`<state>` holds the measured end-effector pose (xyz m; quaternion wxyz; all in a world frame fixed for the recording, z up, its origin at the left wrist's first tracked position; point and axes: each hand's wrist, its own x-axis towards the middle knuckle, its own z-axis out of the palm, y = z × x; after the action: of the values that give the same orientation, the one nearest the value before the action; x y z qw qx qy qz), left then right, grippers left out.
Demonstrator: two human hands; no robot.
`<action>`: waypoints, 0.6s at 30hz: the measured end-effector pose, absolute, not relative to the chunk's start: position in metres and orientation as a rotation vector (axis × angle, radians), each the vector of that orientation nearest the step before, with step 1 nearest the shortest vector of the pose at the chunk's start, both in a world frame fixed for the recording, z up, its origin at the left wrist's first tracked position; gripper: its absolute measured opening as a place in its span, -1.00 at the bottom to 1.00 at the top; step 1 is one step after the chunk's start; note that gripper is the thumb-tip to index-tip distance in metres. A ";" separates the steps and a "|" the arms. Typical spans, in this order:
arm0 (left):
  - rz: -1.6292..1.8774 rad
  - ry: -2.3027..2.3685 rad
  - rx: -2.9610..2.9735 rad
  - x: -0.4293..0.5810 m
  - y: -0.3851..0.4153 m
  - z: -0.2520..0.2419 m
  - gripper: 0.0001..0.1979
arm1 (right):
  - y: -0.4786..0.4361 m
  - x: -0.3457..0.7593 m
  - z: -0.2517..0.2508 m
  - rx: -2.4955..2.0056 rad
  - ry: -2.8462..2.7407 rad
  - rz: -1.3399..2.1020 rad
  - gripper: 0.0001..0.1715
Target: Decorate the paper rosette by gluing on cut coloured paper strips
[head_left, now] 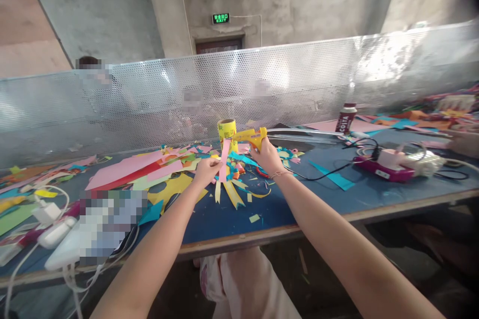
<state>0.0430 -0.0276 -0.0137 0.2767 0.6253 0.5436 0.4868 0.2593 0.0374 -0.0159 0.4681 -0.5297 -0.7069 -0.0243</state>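
Note:
My left hand (207, 172) pinches a pink paper strip (225, 157), which stands upright in front of a yellow roll of tape (226, 127). In my right hand (270, 155) is a yellow hot glue gun (249, 135), its nozzle pointing left at the strip's upper end. Whether the nozzle touches the paper I cannot tell. Below my hands lie yellow ribbon-like paper tails (232, 194) and small colourful paper pieces. A clear glue stick (295, 131) seems to trail right from the back of the gun.
Cut paper sheets (123, 167) cover the table's left side. A power strip (385, 168) with cables and a Costa bottle (346, 118) are on the right. A phone-like device (71, 244) with white cables sits front left. Behind stands a perforated metal screen (149, 104); another person's hand (464, 143) is far right.

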 end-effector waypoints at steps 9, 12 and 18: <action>1.352 1.443 1.766 0.039 -0.024 -0.017 -0.82 | 0.040 0.261 -0.018 -1.342 -1.744 -0.062 -0.67; 1.369 1.407 1.758 0.039 -0.024 -0.018 -0.82 | 0.040 0.262 -0.017 -1.355 -1.756 -0.063 -0.64; 1.361 1.409 1.733 0.040 -0.023 -0.018 -0.84 | 0.038 0.262 -0.016 -1.344 -1.751 -0.030 -0.56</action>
<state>0.0396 -0.0235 -0.0176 0.2600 0.6399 0.5202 0.5024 0.2617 0.0380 -0.0161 0.4503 -0.5435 -0.7084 -0.0120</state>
